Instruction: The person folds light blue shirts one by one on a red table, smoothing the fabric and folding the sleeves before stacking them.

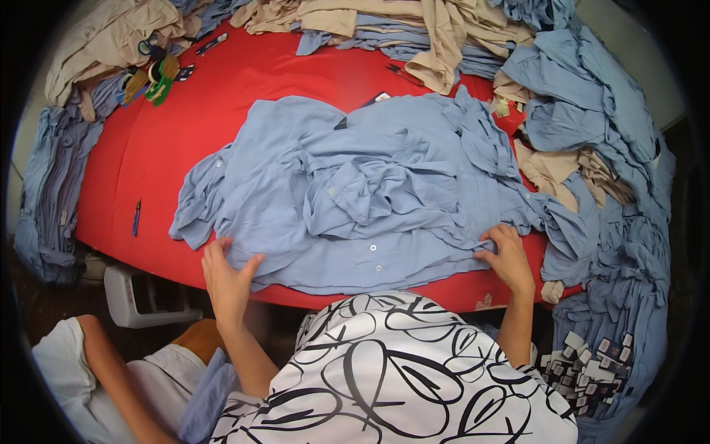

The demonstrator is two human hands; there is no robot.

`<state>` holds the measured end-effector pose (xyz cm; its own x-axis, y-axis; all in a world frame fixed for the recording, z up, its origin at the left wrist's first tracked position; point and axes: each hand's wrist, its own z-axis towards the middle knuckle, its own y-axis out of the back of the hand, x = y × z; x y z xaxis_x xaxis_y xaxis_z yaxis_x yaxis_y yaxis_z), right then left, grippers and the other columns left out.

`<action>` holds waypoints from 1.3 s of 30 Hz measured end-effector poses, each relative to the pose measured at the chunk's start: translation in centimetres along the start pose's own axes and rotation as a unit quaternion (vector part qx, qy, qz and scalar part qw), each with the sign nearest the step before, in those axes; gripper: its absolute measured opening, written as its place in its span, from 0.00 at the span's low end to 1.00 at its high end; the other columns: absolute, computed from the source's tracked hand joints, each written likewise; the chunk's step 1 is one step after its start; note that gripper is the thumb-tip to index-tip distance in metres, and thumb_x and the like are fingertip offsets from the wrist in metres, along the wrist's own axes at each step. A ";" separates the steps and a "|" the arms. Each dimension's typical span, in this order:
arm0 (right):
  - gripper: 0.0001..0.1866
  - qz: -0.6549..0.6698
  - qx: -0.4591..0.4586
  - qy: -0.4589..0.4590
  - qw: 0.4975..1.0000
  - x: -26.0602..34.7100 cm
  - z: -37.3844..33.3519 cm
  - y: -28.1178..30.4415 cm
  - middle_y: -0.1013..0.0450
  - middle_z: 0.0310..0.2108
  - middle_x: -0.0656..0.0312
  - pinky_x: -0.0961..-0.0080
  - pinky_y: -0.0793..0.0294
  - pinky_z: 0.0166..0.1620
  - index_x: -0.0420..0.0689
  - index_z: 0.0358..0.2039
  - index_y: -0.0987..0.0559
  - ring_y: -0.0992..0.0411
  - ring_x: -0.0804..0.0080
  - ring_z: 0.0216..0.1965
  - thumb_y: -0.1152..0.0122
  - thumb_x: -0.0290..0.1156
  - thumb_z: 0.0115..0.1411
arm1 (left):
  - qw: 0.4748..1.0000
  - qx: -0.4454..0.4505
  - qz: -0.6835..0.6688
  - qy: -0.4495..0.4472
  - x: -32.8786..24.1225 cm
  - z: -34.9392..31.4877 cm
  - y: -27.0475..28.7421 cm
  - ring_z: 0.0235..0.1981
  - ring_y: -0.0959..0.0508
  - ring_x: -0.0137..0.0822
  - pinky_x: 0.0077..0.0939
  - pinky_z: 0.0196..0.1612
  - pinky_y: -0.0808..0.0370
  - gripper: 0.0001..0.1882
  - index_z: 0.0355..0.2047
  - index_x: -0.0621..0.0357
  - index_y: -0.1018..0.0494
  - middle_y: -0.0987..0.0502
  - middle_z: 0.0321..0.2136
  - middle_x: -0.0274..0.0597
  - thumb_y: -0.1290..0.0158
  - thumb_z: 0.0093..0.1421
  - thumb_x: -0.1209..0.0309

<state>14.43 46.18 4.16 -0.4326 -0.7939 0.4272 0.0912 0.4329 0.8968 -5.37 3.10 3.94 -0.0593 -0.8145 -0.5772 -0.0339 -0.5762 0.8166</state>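
Note:
A light blue button shirt (281,200) lies spread and rumpled on a red-covered table (159,159) in front of me. Its middle is bunched up, and small white buttons show along the near edge. My left hand (228,277) touches the shirt's near left corner, thumb and fingers spread apart. At the near right edge, my right hand (512,259) rests its bent fingertips on the cloth, with a gap between thumb and fingers. Both hands are open.
Piles of blue shirts (569,96) and beige garments (444,37) line the far and right sides. Tape rolls (159,78) sit far left, a pen (136,218) nearer. Loose tags (592,370) lie at lower right. Another person's arm (118,377) and a plastic stool (140,303) are lower left.

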 end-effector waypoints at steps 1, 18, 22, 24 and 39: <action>0.15 -0.021 0.008 0.002 1.000 0.1 0.2 -0.1 0.29 0.36 0.55 0.65 0.35 0.49 0.40 0.36 0.23 0.32 0.59 0.43 0.31 0.33 0.50 | 1.000 -0.003 0.002 0.004 1.3 -0.7 0.0 0.52 0.28 0.48 0.38 0.52 0.30 0.34 0.50 0.63 0.34 0.28 0.50 0.51 0.31 0.45 0.67; 0.16 0.558 -0.175 0.344 0.735 -6.5 -5.5 15.2 0.36 0.25 0.69 0.79 0.36 0.37 0.46 0.48 0.31 0.37 0.77 0.30 0.39 0.30 0.62 | 0.765 -0.249 -0.567 -0.179 4.3 -1.9 9.4 0.42 0.26 0.30 0.26 0.49 0.29 0.16 0.49 0.61 0.37 0.28 0.38 0.38 0.49 0.62 0.74; 0.10 0.638 -0.040 0.535 0.552 -11.7 -4.7 20.8 0.37 0.23 0.69 0.75 0.35 0.35 0.50 0.47 0.27 0.41 0.74 0.24 0.44 0.32 0.65 | 0.729 -0.055 -0.622 -0.280 4.4 -0.4 15.7 0.41 0.27 0.29 0.22 0.48 0.31 0.15 0.49 0.63 0.32 0.28 0.37 0.37 0.53 0.67 0.66; 0.10 0.639 -0.104 0.440 0.623 -9.5 -0.8 20.1 0.34 0.29 0.65 0.74 0.31 0.41 0.48 0.48 0.26 0.37 0.73 0.29 0.47 0.30 0.67 | 0.740 -0.009 -0.601 -0.303 2.6 1.9 17.2 0.39 0.27 0.27 0.19 0.45 0.31 0.15 0.48 0.63 0.30 0.27 0.36 0.36 0.54 0.69 0.65; 0.17 0.331 -0.064 -0.009 0.941 -2.9 9.6 6.3 0.26 0.43 0.62 0.81 0.31 0.45 0.38 0.50 0.24 0.28 0.77 0.40 0.42 0.32 0.63 | 0.987 0.057 -0.147 -0.008 2.6 9.2 -1.3 0.46 0.29 0.36 0.33 0.50 0.30 0.32 0.57 0.63 0.33 0.27 0.46 0.47 0.37 0.55 0.65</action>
<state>7.63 55.35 7.50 -0.2577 -0.3609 0.8963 0.4530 0.7743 0.4420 -14.66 2.40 1.45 -0.0453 -0.6111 -0.7903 -0.1643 -0.7757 0.6093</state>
